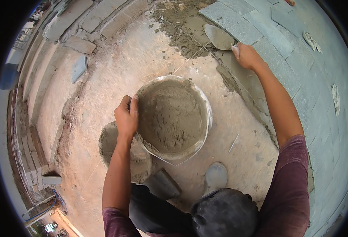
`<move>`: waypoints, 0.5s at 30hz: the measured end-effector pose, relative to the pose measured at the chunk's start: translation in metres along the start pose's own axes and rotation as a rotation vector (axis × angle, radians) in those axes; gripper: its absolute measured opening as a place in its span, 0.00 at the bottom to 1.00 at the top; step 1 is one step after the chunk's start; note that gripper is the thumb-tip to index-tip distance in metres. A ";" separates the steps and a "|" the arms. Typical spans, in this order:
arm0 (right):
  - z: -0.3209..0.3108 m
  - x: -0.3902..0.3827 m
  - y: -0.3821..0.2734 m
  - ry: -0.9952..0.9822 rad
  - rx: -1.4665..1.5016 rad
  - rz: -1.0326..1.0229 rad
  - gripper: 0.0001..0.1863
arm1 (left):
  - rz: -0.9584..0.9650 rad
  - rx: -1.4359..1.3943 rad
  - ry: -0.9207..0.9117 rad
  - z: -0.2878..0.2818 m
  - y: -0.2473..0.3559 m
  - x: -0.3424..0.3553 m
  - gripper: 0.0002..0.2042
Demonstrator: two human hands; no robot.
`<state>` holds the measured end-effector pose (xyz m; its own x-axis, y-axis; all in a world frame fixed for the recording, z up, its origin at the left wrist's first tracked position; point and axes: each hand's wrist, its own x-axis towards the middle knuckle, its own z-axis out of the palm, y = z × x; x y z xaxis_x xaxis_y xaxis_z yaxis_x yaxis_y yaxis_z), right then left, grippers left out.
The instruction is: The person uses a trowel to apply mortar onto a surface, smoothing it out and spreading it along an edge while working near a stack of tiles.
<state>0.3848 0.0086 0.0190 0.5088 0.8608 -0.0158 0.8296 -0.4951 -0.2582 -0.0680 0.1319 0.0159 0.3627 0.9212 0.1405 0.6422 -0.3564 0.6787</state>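
Note:
My left hand [127,117] is closed on the left rim of a white round bucket [208,112]. Grey wet mortar [173,116] fills much of the bucket, which stands on the ground in front of me. Stretched out to the far right, my right hand [246,55] is wrapped round the handle of a trowel. Its rounded trowel blade [219,37] is coated in mortar. The blade is over the mortar bed [188,37], beside the edge of the laid grey stone tiles [231,19]. My fingers hide most of the handle.
A second mortar-smeared bucket [107,143] stands partly under my left forearm. Thin white string [189,57] crosses the mortar bed. Steps [43,91] rise at the left, with a loose tile [79,68] near them. Crumpled white scraps [335,98] lie on the tiles. My boot [216,175] is below the bucket.

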 end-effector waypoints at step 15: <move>-0.012 -0.054 0.045 -0.131 0.001 -0.061 0.23 | -0.060 -0.001 -0.030 -0.004 0.004 0.000 0.21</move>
<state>0.3973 -0.0610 0.0195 0.4228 0.8974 -0.1261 0.8577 -0.4412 -0.2639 -0.0678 0.1309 0.0213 0.3440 0.9358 0.0778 0.6626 -0.3006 0.6860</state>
